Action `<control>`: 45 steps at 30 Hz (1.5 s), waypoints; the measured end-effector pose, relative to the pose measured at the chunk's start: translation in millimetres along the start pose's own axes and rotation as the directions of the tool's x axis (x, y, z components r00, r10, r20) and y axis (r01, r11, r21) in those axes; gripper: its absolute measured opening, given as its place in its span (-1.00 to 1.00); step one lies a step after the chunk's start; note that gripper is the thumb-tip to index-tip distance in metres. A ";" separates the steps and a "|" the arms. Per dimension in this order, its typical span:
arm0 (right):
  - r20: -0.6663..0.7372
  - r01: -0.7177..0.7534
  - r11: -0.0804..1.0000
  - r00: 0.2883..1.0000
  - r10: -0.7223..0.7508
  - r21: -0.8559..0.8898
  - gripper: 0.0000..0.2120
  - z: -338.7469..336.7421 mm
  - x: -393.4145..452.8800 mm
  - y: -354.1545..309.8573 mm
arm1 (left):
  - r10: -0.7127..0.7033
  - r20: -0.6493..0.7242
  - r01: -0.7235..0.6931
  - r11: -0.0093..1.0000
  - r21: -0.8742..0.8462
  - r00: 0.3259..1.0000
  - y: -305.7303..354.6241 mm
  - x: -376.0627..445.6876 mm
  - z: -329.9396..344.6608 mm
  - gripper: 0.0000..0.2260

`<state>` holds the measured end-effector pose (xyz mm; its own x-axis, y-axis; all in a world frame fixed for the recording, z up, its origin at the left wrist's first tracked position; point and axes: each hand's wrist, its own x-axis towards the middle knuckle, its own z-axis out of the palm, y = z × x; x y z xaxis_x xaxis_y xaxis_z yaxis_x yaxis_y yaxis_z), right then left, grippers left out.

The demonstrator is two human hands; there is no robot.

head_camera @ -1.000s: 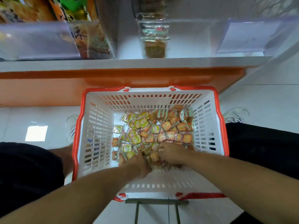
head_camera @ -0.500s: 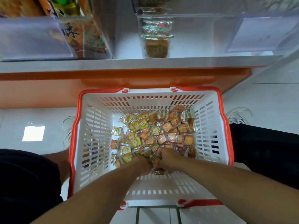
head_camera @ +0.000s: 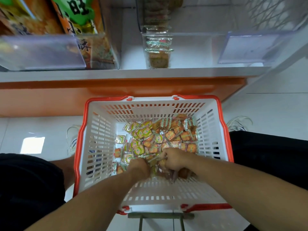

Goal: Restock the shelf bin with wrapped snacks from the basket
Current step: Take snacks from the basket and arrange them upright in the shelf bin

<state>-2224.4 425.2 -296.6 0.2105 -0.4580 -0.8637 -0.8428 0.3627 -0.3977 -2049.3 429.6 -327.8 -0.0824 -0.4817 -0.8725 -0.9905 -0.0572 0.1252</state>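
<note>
Left hand (head_camera: 139, 167): sunk in the near side of the heap of snacks (head_camera: 160, 139), fingers curled down among the wrappers and seemingly gathering some; the fingertips are buried, so how many it holds cannot be told.
Snacks: small wrapped squares heaped on the floor of the basket (head_camera: 100, 147), mostly toward its far right corner, with a few lying loose at the left edge of the heap.
Right hand (head_camera: 173, 158): fist-like, fingers curled round a bunch of wrappers just beside the left hand; some packets below it are blurred.
Basket: white with an orange rim, standing on the floor between the person's knees, just below the shelf (head_camera: 133, 73).
Bin (head_camera: 183, 49): clear, on the shelf above the basket, nearly bare, with a narrow stack of the same kind of wrapped snacks at its left end.
Risk, grip: slick wrappers bunched in two fists may slide out during the lift and fall back into the basket or onto the floor.
Risk, squeeze: too hard a clutch may crush the soft pieces.
Risk, aim: the clear front wall of the bin is easy to misjudge, so a handful may catch its edge and spill.
Hard to see: the bin's depth, its right end behind a pale label holder (head_camera: 250, 47), and the print on the wrappers.
</note>
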 end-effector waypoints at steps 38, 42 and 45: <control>-0.468 0.653 0.463 0.756 -0.458 0.600 -0.67 -208.0 -272.3 -117.7 | 0.543 -0.419 -0.552 0.102 -0.828 0.728 48.4 -247.2 -265.7 -0.73; -0.451 0.639 0.501 0.768 -0.454 0.584 -0.63 -202.2 -271.7 -115.4 | 0.543 -0.415 -0.581 0.173 -0.795 0.730 49.3 -246.2 -263.1 -0.67; -0.389 0.623 0.542 0.779 -0.491 0.564 -0.69 -195.0 -269.2 -118.5 | 0.551 -0.413 -0.592 0.191 -0.783 0.725 52.2 -246.3 -257.3 -0.63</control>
<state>-2277.7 347.2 43.3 0.3852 -0.8508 -0.3573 -0.0468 0.3687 -0.9284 -2052.3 320.3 15.1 -0.5601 -0.7422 -0.3681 -0.0545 -0.4103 0.9103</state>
